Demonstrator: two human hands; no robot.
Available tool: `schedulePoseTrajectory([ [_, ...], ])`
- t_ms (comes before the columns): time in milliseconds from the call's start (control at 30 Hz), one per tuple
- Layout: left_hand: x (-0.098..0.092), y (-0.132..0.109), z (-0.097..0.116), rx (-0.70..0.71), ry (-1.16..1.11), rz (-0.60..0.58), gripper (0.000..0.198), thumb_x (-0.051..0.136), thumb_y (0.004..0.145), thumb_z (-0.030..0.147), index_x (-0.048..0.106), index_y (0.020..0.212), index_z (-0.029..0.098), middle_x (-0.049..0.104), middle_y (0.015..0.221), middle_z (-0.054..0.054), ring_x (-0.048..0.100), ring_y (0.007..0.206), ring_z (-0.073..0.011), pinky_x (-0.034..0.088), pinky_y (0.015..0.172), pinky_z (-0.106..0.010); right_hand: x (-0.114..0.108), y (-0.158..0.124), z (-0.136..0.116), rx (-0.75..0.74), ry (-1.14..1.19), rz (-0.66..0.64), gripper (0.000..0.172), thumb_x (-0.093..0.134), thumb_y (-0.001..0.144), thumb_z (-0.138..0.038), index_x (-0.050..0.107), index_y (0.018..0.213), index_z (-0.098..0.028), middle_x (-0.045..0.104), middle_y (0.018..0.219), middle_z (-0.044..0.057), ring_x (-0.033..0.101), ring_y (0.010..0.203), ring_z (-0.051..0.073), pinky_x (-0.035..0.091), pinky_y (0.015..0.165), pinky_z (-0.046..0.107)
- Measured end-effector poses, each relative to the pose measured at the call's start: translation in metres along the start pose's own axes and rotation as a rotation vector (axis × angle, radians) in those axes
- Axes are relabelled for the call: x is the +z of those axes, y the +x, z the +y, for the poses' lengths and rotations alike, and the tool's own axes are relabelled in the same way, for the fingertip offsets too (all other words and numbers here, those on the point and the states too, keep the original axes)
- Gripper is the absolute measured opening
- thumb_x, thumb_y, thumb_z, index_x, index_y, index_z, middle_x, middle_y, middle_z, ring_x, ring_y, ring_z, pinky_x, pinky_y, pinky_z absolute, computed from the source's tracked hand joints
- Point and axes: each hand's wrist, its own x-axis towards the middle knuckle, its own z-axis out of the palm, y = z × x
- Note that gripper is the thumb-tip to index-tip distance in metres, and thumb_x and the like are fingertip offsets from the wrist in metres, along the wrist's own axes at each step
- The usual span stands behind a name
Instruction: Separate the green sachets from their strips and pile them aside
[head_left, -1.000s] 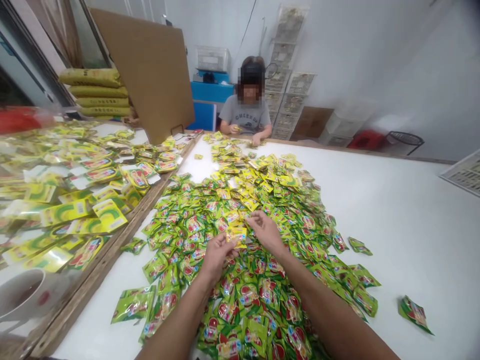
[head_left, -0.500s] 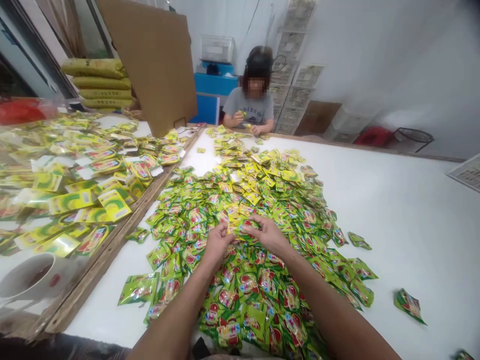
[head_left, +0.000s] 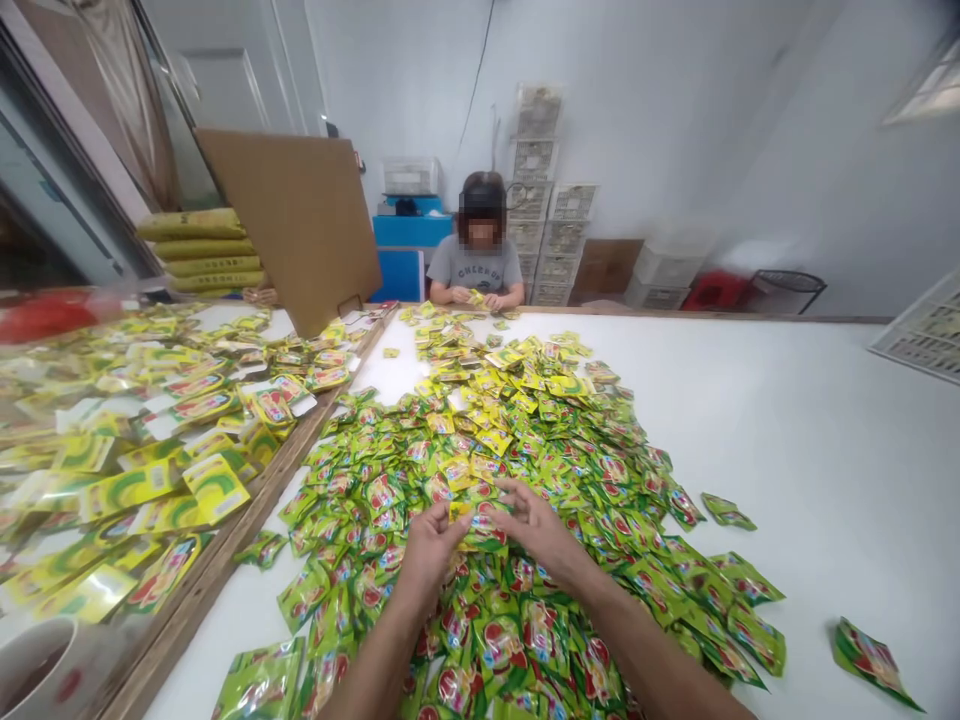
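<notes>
My left hand is over the middle of a heap of small green candy packets with red fruit pictures. Its thumb and index finger pinch a small yellow packet, mostly covered by the fingers. My right hand is close beside it, thumb and fingers apart, the thumb tip near a green packet between the hands. Whether the thumb touches that packet is hard to tell. Yellow packets lie among the green ones just beyond my hands.
Left of a wooden strip lie many yellow boxes and a mug. A cardboard sheet stands upright there. Across the white table sits a person handling a yellow packet. A white crate is at right.
The view has tilted up, so the scene sits lower. My right hand's fingers have spread from the green packet they held. The person opposite has brought both hands together.
</notes>
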Motion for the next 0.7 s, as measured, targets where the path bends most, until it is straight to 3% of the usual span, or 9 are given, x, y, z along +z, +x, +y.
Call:
schedulePoseTrajectory([
  [133,0.014,0.011,0.011,-0.022,0.101,-0.09,0.042,0.073,0.056,0.051,0.052,0.061,0.015,0.039,0.045,0.006,0.037,0.043,-0.0075,0.029,0.045,-0.02,-0.001,-0.007,0.009,0.086,0.001,0.167,0.062,0.063,0.067,-0.055,0.059,0.111,-0.012,0.064,0.091,0.008,0.057,0.095,0.025,0.046,0.083,0.034],
  [233,0.017,0.04,0.036,-0.078,0.248,-0.204,0.042,0.067,0.062,0.055,0.054,0.065,0.015,0.052,0.054,0.001,0.047,0.047,-0.0104,0.036,0.049,-0.022,-0.007,-0.012,0.017,0.111,0.007,0.354,0.062,0.063,0.064,-0.057,0.063,0.106,-0.012,0.061,0.07,0.004,0.06,0.078,0.024,0.05,0.074,0.034],
  [300,0.015,0.074,0.057,-0.043,0.482,-0.066,0.039,0.062,0.067,0.054,0.055,0.065,0.016,0.06,0.062,-0.003,0.055,0.056,-0.014,0.041,0.055,-0.024,-0.013,-0.014,0.024,0.146,0.071,0.372,0.063,0.063,0.065,-0.057,0.063,0.109,-0.013,0.051,0.051,-0.001,0.058,0.061,0.021,0.051,0.064,0.031],
  [333,0.012,0.095,0.066,-0.022,0.639,0.09,0.037,0.06,0.068,0.053,0.054,0.062,0.017,0.06,0.062,-0.003,0.057,0.06,-0.0161,0.041,0.057,-0.025,-0.016,-0.015,0.027,0.167,0.094,0.372,0.063,0.062,0.065,-0.057,0.062,0.111,-0.013,0.044,0.045,-0.004,0.056,0.055,0.019,0.051,0.06,0.03],
  [433,0.008,0.159,0.085,-0.056,0.839,0.332,0.035,0.064,0.064,0.048,0.048,0.053,0.018,0.058,0.056,-0.006,0.06,0.07,-0.0259,0.041,0.06,-0.03,-0.021,-0.016,0.037,0.218,0.07,0.376,0.066,0.058,0.067,-0.059,0.06,0.115,-0.013,0.03,0.038,-0.007,0.047,0.042,0.016,0.047,0.053,0.027],
  [567,0.015,0.221,0.077,-0.204,0.842,0.408,0.041,0.076,0.05,0.041,0.042,0.046,0.02,0.056,0.051,-0.011,0.06,0.074,-0.0365,0.042,0.059,-0.036,-0.021,-0.014,0.046,0.225,-0.043,0.384,0.077,0.053,0.069,-0.062,0.055,0.123,-0.007,0.021,0.037,-0.009,0.025,0.036,0.01,0.037,0.046,0.024],
  [700,0.028,0.244,0.051,-0.216,0.649,0.441,0.041,0.079,0.048,0.033,0.04,0.052,0.019,0.057,0.057,-0.01,0.061,0.071,-0.0321,0.043,0.055,-0.034,-0.02,-0.012,0.05,0.205,-0.124,0.398,0.082,0.047,0.071,-0.063,0.051,0.125,-0.002,0.023,0.04,-0.009,0.022,0.039,0.01,0.029,0.043,0.023],
])
